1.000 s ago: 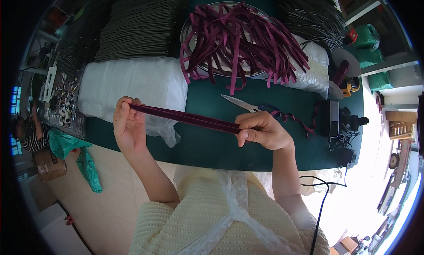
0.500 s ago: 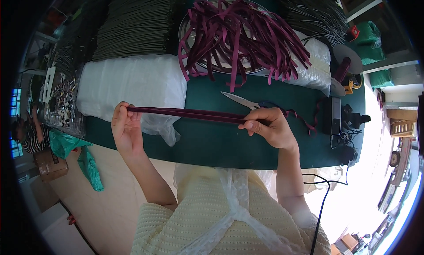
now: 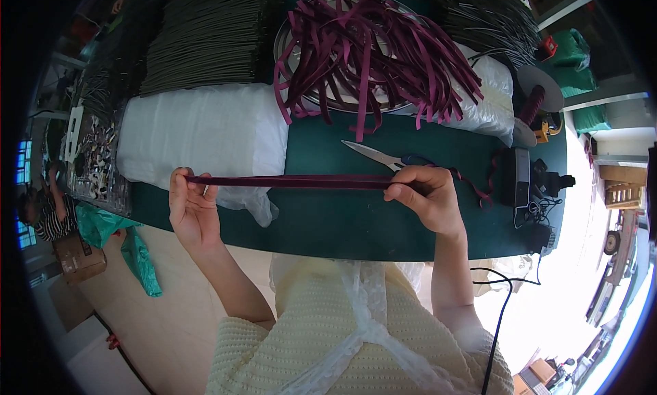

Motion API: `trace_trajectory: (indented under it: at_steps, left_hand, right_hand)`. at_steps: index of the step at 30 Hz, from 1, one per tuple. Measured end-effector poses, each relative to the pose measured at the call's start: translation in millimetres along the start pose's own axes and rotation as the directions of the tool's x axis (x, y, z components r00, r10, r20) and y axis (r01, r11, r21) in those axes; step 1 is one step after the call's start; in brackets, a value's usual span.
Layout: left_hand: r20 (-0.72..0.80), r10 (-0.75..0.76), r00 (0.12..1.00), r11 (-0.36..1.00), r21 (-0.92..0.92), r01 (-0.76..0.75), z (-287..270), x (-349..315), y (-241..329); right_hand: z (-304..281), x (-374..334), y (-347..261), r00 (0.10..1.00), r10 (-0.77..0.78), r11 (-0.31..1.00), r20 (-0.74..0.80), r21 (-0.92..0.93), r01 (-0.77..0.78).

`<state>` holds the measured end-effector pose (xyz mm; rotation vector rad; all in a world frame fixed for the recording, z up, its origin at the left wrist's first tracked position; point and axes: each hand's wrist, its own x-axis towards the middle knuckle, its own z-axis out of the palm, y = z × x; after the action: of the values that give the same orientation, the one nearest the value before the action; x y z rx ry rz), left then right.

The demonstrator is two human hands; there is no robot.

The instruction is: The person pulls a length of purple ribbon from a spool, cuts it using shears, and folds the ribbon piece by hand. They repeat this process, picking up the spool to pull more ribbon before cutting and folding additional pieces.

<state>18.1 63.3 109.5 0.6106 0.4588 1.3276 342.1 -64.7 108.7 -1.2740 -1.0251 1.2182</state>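
A dark burgundy velvet ribbon (image 3: 294,181) is stretched nearly level between my hands above the table's near side. My left hand (image 3: 195,207) pinches its left end, in front of a white plastic-wrapped bundle (image 3: 205,131). At the other end, my right hand (image 3: 428,196) grips the ribbon between thumb and fingers. Just beyond my right hand lie scissors (image 3: 373,155), blades pointing left, with their handles partly hidden by the hand. A loose curl of ribbon (image 3: 487,189) rests to the right of it.
A round metal tray (image 3: 280,42) heaped with cut burgundy ribbons (image 3: 369,59) stands at the back. Dark thin stems (image 3: 205,35) are stacked far left. On the right are a ribbon spool (image 3: 532,106) and a black adapter (image 3: 515,176) with cables. Another person (image 3: 51,213) is at far left.
My hands have moved slightly apart, the left leftward and the right rightward. The ribbon now looks straighter, its strands closer together.
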Motion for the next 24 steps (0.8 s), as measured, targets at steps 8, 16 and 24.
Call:
trace_trajectory:
  at_steps: [8, 16, 24]
  left_hand:
    - [0.003, -0.015, 1.000, 0.995, -0.094, 0.015, -11, 2, 2]
    - [-0.022, -0.016, 1.000, 0.996, -0.093, 0.014, -13, 3, 3]
    - [-0.042, 0.004, 0.999, 0.998, -0.059, -0.006, -12, 5, 4]
  right_hand:
    - [1, -2, 5, 0.989, -0.147, 0.989, -0.020, 0.017, 0.148]
    - [8, -3, 14, 0.960, -0.250, 0.968, -0.129, -0.046, 0.246]
    - [7, -7, 15, 0.973, -0.187, 0.981, -0.134, 0.029, 0.193]
